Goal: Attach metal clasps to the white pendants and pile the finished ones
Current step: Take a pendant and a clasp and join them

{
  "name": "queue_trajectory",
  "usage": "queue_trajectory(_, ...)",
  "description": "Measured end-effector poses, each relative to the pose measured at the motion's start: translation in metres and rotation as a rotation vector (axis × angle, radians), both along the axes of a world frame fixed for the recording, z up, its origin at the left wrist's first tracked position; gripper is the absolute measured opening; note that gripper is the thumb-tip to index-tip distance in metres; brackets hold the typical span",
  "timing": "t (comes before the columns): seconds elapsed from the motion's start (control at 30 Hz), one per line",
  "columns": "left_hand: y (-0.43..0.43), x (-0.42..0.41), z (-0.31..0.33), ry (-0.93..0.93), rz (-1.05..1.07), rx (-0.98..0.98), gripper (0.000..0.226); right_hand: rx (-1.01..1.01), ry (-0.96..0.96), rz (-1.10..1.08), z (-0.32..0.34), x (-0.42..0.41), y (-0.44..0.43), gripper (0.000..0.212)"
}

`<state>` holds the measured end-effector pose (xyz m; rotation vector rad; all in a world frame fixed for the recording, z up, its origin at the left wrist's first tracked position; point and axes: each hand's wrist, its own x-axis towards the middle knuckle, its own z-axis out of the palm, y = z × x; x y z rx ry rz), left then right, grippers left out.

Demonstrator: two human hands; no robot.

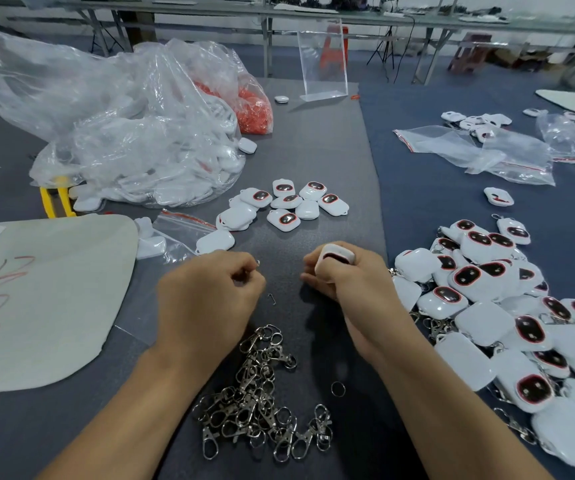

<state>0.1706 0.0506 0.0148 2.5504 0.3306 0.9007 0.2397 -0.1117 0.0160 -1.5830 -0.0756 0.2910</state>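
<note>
My right hand [352, 278] grips a white pendant [334, 255] with a dark, red-rimmed window, held upright above the grey mat. My left hand [210, 292] is curled, pinching a small metal ring [257, 263] at its fingertips. Between my forearms lies a heap of metal clasps [262, 393], with a loose ring [338, 389] to its right and a tiny hook [272, 298] between my hands. A cluster of bare pendants [284, 206] sits ahead. On the right a large pile of pendants with clasps [508, 323] spreads over the blue cloth.
A big clear plastic bag of white parts [133, 140] and a bag of orange pieces [255, 112] fill the far left. Yellow-handled pliers [55, 200] lie by it. A grey sheet with red marks [36, 299] covers the left. Zip bags [480, 150] lie far right. An acrylic stand [322, 60] stands behind.
</note>
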Motion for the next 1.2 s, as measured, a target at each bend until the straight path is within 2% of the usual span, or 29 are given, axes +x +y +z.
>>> queue_trajectory(0.1,-0.004,0.004,-0.004,0.183,-0.066,0.214,0.011,-0.03,-0.125,-0.004,0.003,0.0,0.0,0.032)
queue_trajectory(0.17,-0.005,0.006,-0.004,0.219,-0.094,0.246,0.011,-0.113,-0.249,-0.016,0.004,0.001,-0.004,0.033)
queue_trajectory(0.27,0.0,0.008,-0.004,0.26,-0.215,0.163,0.007,-0.118,-0.248,0.027,0.003,0.0,-0.005,0.024)
queue_trajectory(0.4,0.001,0.009,-0.004,0.29,-0.363,0.016,0.021,-0.085,-0.135,-0.017,-0.002,-0.001,-0.001,0.028)
queue_trajectory(0.6,0.002,0.012,-0.008,0.305,-0.362,-0.176,0.02,-0.263,-0.201,0.082,-0.004,0.001,-0.004,0.027)
queue_trajectory(1.0,0.004,0.013,-0.007,0.34,-0.393,-0.242,0.033,-0.429,-0.305,0.146,0.0,0.002,-0.004,0.02)
queue_trajectory(1.2,0.007,0.015,-0.009,0.349,-0.4,-0.28,0.022,-0.484,-0.379,0.156,0.002,0.001,-0.003,0.021)
